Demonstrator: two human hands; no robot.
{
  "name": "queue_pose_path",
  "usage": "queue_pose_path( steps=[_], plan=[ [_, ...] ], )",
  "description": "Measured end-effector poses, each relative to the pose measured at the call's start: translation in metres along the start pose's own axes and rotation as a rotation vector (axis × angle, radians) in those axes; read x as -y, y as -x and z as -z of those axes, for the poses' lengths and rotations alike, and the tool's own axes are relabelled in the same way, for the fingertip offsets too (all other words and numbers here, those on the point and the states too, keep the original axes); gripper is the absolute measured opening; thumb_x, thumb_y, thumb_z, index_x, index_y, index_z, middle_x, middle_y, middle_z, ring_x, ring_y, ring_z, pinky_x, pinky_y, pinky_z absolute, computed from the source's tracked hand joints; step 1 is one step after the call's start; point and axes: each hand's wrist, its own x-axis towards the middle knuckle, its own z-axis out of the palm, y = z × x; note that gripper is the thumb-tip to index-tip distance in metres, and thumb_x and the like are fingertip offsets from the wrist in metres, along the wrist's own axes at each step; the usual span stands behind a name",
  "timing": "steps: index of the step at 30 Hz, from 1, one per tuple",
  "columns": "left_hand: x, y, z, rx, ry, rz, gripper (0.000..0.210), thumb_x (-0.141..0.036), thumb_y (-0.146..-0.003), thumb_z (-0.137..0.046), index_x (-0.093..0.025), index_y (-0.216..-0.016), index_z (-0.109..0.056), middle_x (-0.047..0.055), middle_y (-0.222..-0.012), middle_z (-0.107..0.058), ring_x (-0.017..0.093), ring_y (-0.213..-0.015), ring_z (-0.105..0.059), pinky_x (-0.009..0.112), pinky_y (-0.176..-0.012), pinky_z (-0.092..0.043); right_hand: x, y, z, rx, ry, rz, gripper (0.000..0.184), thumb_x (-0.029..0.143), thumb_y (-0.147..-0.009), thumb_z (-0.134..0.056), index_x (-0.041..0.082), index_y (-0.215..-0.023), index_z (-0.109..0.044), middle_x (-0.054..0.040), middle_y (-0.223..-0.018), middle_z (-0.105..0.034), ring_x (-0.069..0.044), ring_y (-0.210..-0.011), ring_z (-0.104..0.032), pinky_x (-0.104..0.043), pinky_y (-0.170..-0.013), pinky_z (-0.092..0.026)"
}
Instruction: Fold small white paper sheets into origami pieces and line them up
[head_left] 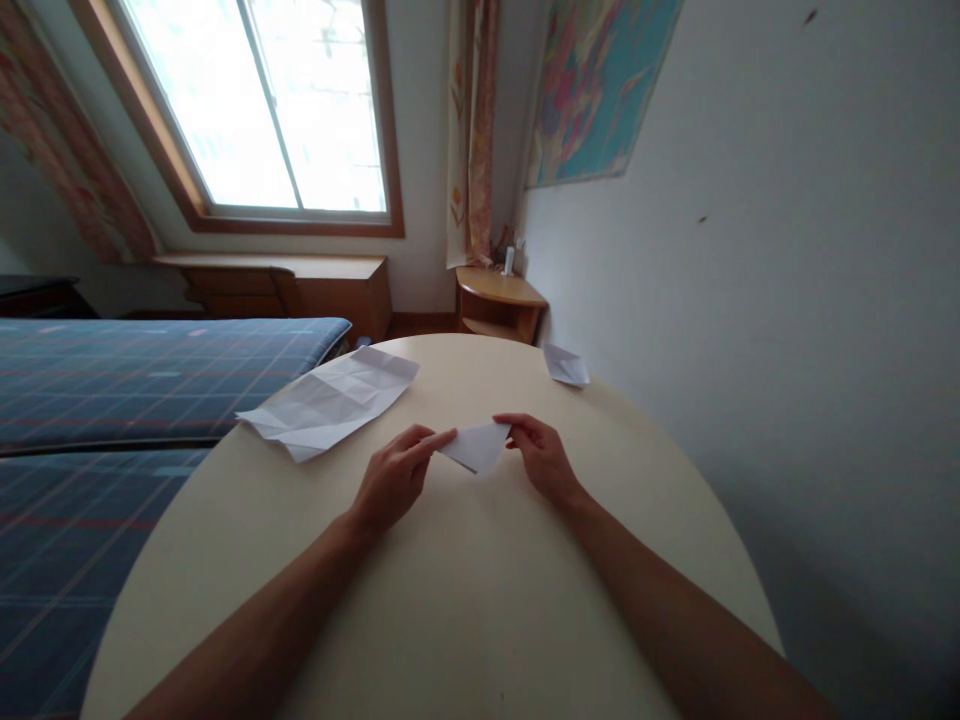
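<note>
A small piece of folded white paper (475, 447) is held between my two hands above the middle of the round table (450, 590). Its lower edge comes to a point facing me. My left hand (395, 474) pinches the left corner between thumb and fingers. At the right corner, my right hand (541, 456) grips with its fingertips, the index finger lying along the top edge. Beyond my left hand lies a large creased sheet of white paper (330, 395), spread out with several fold lines. Farther off on the right rests a small folded paper piece (566, 366).
Left of the table is a bed with a blue plaid cover (150, 380). A white wall (787, 300) runs close along the right side. Behind the table stand a wooden corner stand (501, 288) and a wooden desk (337, 268) under the window.
</note>
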Motion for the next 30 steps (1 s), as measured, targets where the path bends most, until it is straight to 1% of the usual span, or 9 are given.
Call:
queue_pose_path(
  steps=[4, 9, 11, 14, 16, 19, 21, 26, 30],
  plan=[
    [0.004, 0.001, -0.002, -0.033, 0.004, -0.029, 0.043, -0.012, -0.097, -0.04, -0.029, -0.13, -0.062, 0.005, -0.108, -0.065, 0.014, -0.09, -0.064, 0.025, -0.081, -0.052, 0.002, -0.001, 0.001, 0.012, -0.064, -0.069, 0.038, 0.031, -0.08, -0.047, 0.019, -0.105, -0.074, -0.0053, -0.089, -0.073, -0.018, -0.081, -0.064, -0.03, -0.069, -0.052],
    [0.008, 0.002, -0.005, -0.058, -0.014, -0.039, 0.044, -0.011, -0.097, -0.041, -0.03, -0.13, -0.063, 0.005, -0.109, -0.064, 0.014, -0.091, -0.064, 0.025, -0.082, -0.052, 0.004, 0.0, 0.003, 0.056, -0.113, -0.083, 0.038, 0.036, -0.081, -0.052, 0.02, -0.106, -0.074, -0.0068, -0.095, -0.073, -0.019, -0.082, -0.064, -0.03, -0.067, -0.052],
    [0.008, 0.002, -0.005, -0.057, -0.017, -0.043, 0.045, -0.011, -0.097, -0.04, -0.03, -0.131, -0.062, 0.005, -0.109, -0.064, 0.014, -0.091, -0.064, 0.025, -0.082, -0.052, 0.004, 0.001, 0.002, 0.076, -0.102, -0.074, 0.036, 0.04, -0.082, -0.056, 0.02, -0.107, -0.073, -0.0073, -0.097, -0.073, -0.019, -0.083, -0.065, -0.03, -0.068, -0.053],
    [0.006, 0.003, -0.005, -0.06, -0.004, -0.041, 0.045, -0.01, -0.096, -0.041, -0.028, -0.13, -0.062, 0.006, -0.11, -0.064, 0.014, -0.092, -0.064, 0.025, -0.082, -0.052, 0.001, 0.003, -0.001, 0.084, -0.047, -0.069, 0.036, 0.041, -0.079, -0.068, 0.02, -0.108, -0.071, -0.0071, -0.098, -0.073, -0.018, -0.078, -0.065, -0.031, -0.068, -0.054],
    [0.004, 0.003, -0.003, -0.061, 0.008, -0.037, 0.045, -0.009, -0.095, -0.041, -0.027, -0.129, -0.063, 0.006, -0.111, -0.064, 0.015, -0.093, -0.064, 0.026, -0.082, -0.052, -0.001, 0.003, -0.002, 0.079, -0.016, -0.06, 0.035, 0.04, -0.078, -0.071, 0.02, -0.107, -0.071, -0.0073, -0.098, -0.073, -0.017, -0.076, -0.066, -0.031, -0.069, -0.055],
    [-0.001, 0.002, 0.001, -0.041, 0.034, -0.054, 0.046, -0.008, -0.092, -0.041, -0.025, -0.129, -0.063, 0.007, -0.114, -0.064, 0.015, -0.095, -0.064, 0.027, -0.083, -0.052, -0.001, 0.003, -0.002, 0.05, 0.042, -0.011, 0.03, 0.038, -0.08, -0.071, 0.02, -0.103, -0.071, -0.0064, -0.093, -0.074, -0.017, -0.075, -0.067, -0.031, -0.069, -0.055],
    [-0.003, 0.001, 0.003, -0.035, 0.045, -0.071, 0.042, -0.01, -0.092, -0.044, -0.023, -0.127, -0.063, 0.007, -0.114, -0.064, 0.016, -0.095, -0.065, 0.028, -0.083, -0.053, 0.001, 0.003, -0.001, 0.02, 0.086, 0.044, 0.024, 0.037, -0.081, -0.071, 0.02, -0.098, -0.072, -0.0057, -0.091, -0.074, -0.017, -0.075, -0.067, -0.031, -0.069, -0.055],
    [-0.003, -0.001, -0.001, -0.099, -0.033, -0.062, 0.03, -0.024, -0.092, -0.058, -0.024, -0.121, -0.065, 0.006, -0.109, -0.068, 0.018, -0.092, -0.066, 0.029, -0.081, -0.054, 0.014, 0.007, -0.003, -0.047, 0.171, 0.174, 0.015, 0.036, -0.084, -0.07, 0.022, -0.089, -0.074, -0.0046, -0.088, -0.076, -0.019, -0.077, -0.069, -0.031, -0.067, -0.055],
    [0.0, -0.002, -0.005, -0.149, -0.05, -0.084, 0.021, -0.024, -0.092, -0.061, -0.024, -0.113, -0.068, 0.004, -0.101, -0.07, 0.016, -0.089, -0.067, 0.027, -0.078, -0.054, 0.021, 0.011, -0.004, -0.047, 0.235, 0.289, 0.009, 0.031, -0.086, -0.07, 0.023, -0.089, -0.073, -0.0029, -0.087, -0.076, -0.018, -0.078, -0.069, -0.031, -0.069, -0.054]
  ],
)
